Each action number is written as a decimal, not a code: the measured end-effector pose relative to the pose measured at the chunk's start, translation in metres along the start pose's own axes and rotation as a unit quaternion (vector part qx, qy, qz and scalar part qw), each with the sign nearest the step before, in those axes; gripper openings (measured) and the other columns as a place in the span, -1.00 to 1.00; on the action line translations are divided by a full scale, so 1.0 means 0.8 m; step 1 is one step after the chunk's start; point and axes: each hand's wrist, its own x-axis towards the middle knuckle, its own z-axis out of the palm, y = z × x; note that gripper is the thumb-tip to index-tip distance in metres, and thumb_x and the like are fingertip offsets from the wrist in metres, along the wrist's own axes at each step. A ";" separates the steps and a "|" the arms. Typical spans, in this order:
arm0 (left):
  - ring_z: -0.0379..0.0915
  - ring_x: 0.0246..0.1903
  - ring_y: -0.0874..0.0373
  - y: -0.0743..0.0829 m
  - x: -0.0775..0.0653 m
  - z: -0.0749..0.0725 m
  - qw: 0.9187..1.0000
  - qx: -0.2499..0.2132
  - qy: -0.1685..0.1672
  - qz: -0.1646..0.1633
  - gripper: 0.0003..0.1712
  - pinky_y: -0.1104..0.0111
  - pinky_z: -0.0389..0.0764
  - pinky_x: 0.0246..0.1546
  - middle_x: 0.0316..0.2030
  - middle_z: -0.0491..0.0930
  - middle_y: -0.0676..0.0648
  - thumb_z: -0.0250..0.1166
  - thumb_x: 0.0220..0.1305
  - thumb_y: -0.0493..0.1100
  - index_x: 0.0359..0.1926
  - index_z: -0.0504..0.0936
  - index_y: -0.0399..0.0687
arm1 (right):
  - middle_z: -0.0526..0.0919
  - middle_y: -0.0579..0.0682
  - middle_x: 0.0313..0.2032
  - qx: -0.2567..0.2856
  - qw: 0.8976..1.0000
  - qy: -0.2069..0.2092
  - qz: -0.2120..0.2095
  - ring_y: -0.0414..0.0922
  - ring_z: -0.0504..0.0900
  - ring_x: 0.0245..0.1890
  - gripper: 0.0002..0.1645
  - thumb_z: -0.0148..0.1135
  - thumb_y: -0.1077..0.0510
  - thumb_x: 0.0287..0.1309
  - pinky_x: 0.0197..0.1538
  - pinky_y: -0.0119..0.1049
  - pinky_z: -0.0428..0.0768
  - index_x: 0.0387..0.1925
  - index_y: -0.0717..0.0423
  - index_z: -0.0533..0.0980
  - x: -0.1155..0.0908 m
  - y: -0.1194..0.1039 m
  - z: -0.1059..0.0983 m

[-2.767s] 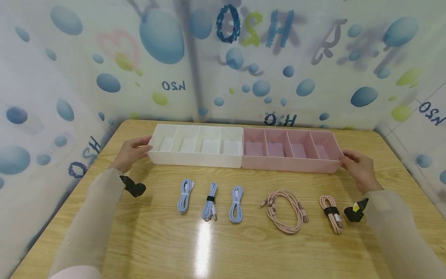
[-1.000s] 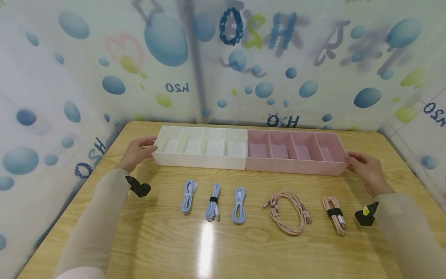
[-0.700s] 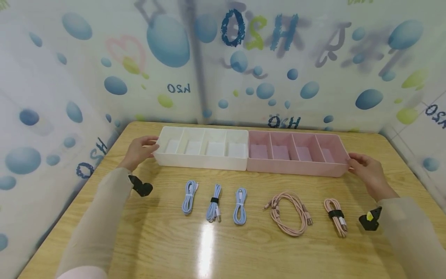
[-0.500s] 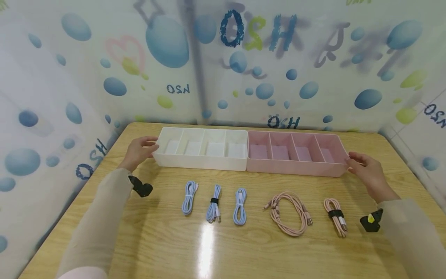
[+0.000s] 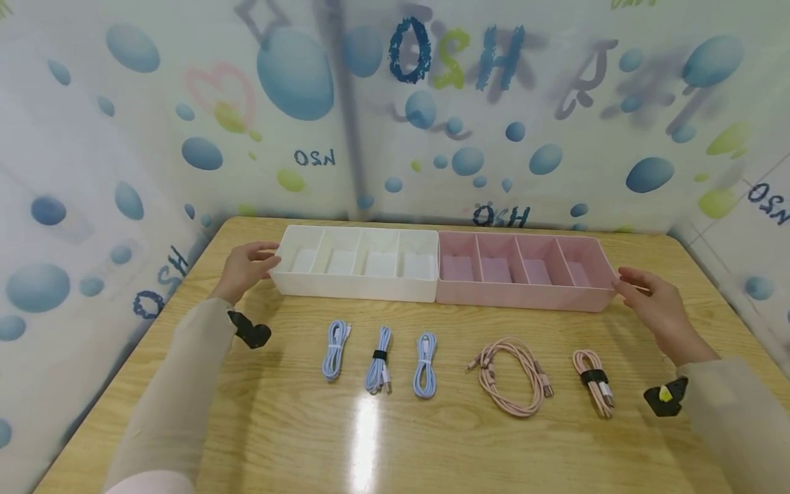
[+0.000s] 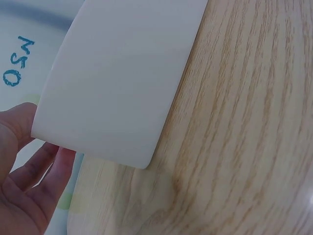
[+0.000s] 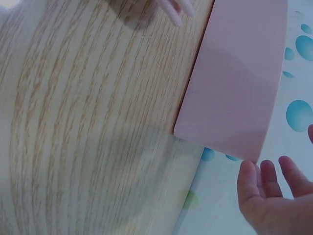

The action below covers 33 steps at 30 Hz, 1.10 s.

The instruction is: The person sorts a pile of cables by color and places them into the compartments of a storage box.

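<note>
A white divided box (image 5: 354,285) and a pink divided box (image 5: 524,295) stand end to end along the back of the table, their compartments bare. My left hand (image 5: 242,271) rests its fingertips against the white box's left end; the left wrist view shows loosely bent fingers (image 6: 58,166) at its end wall. At the pink box's right end is my right hand (image 5: 657,309), its fingers (image 7: 249,181) relaxed and one fingertip at the corner. Nearer lie three bundled light-blue cables (image 5: 334,350), a loosely coiled pink cable (image 5: 535,391) and a pink cable bundled with a black strap (image 5: 594,384).
The wooden table (image 5: 278,432) reflects a bright light near its front middle. A patterned curtain (image 5: 382,89) closes off the back and sides. Black wrist devices (image 5: 249,331) sit under both sleeves.
The view shifts slightly, with both boxes and the cables keeping their places. My right hand's wrist has moved a little to the right and its fingers have loosened at the pink box's end.
</note>
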 end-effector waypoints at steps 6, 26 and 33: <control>0.28 0.03 -0.18 -0.002 0.000 -0.001 1.000 -0.010 0.004 0.005 -0.47 0.06 0.46 -0.09 0.08 0.31 -0.39 0.09 0.25 -0.15 0.20 0.28 -0.28 | 0.21 0.07 0.21 -0.032 0.999 0.011 -0.022 -0.18 0.34 -0.04 -0.20 -0.14 -0.37 0.07 -0.25 -0.60 0.44 0.30 -0.17 0.10 0.028 0.053 0.001; 0.29 0.01 -0.16 0.002 -0.002 0.000 1.000 0.001 0.010 -0.002 -0.49 0.10 0.48 -0.10 0.07 0.32 -0.36 0.08 0.25 -0.18 0.20 0.29 -0.25 | 0.26 0.10 0.10 0.016 0.998 -0.042 -0.054 -0.46 0.35 -0.16 -0.28 -0.07 -0.15 0.21 -0.29 -0.65 0.45 0.29 0.13 0.11 -0.049 -0.031 0.007; 0.29 0.00 -0.16 0.003 -0.002 0.001 1.000 0.000 0.011 -0.002 -0.50 0.10 0.48 -0.10 0.07 0.32 -0.37 0.07 0.26 -0.19 0.20 0.29 -0.27 | 0.34 -0.32 -0.12 0.046 0.992 -0.056 -0.103 -0.58 0.38 -0.26 -0.39 -0.05 0.03 0.25 -0.28 -0.67 0.45 0.19 0.36 0.18 -0.095 -0.081 0.017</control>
